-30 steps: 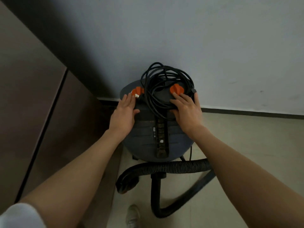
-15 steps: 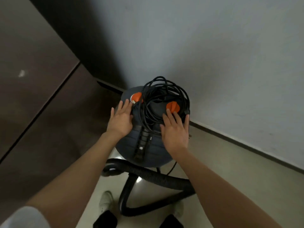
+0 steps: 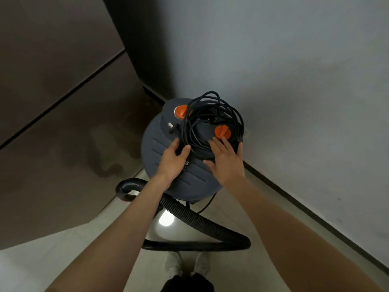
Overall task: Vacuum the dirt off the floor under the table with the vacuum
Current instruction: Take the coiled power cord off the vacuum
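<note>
The vacuum [image 3: 160, 152] is a round dark grey canister with two orange knobs [image 3: 222, 131] on its lid. It stands in a corner against the wall. A black power cord [image 3: 212, 110] lies coiled on the lid, its plug [image 3: 171, 125] near the left knob. My left hand [image 3: 171, 160] sits at the middle of the lid, thumb and fingers curled around the carrying handle. My right hand [image 3: 226, 160] rests flat on the lid just below the right knob, fingers straight. The black ribbed hose [image 3: 189, 216] loops across the floor in front of the canister.
A dark brown cabinet front [image 3: 63, 123] runs along the left. The grey wall [image 3: 294, 102] with a dark skirting strip [image 3: 305, 209] stands to the right. Pale floor tiles [image 3: 273, 207] lie below. My two shoes [image 3: 187, 265] stand just behind the hose loop.
My left hand slid from the lid's left edge to the middle and closed on the handle. My right hand stayed flat on the lid. The view swung, with the canister turned relative to me.
</note>
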Tool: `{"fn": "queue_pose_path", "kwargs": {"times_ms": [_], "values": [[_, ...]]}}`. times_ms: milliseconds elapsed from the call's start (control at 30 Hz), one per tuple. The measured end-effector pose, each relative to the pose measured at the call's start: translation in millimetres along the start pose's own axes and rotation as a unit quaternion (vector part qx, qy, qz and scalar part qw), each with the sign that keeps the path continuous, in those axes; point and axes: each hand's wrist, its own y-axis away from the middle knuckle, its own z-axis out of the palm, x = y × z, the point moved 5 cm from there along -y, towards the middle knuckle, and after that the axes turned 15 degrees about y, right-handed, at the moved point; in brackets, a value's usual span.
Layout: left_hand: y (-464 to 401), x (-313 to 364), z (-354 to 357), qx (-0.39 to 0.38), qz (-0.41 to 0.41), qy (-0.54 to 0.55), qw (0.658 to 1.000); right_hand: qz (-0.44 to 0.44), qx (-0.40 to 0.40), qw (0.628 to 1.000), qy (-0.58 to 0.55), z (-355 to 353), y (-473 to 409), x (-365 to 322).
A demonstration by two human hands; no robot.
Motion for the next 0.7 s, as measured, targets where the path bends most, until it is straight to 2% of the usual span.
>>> {"fn": "queue_pose_path", "kwargs": {"times_ms": [233, 333, 433, 533, 567, 700], "values": [[3.5, -2.7, 4.0, 0.002, -0.011, 0.031, 0.999, -0.009, -0.020, 1.000, 0.005, -0.4, -1.1, -1.9], [6.7, -7.0, 5.7, -0.007, -0.005, -0.031, 0.999, -0.056, -0.057, 0.997, 0.010, 0.4, -1.3, 0.6], [10.2, -8.9, 14.2, 0.038, -0.003, -0.076, 0.996, -0.094, -0.072, 0.993, -0.007, -2.8, -3.1, 15.7], [16.9, -1.8, 32.5, 0.107, -0.015, -0.114, 0.988, -0.132, 0.106, 0.982, 0.079, -14.8, -4.0, 35.1], [17.9, -2.9, 39.1, 0.127, -0.018, -0.106, 0.986, -0.152, 0.135, 0.973, 0.110, -15.6, -6.5, 39.9], [27.3, -11.2, 65.9, 0.172, -0.038, -0.041, 0.983, -0.212, 0.152, 0.951, 0.169, -18.4, -20.6, 49.0]]}}
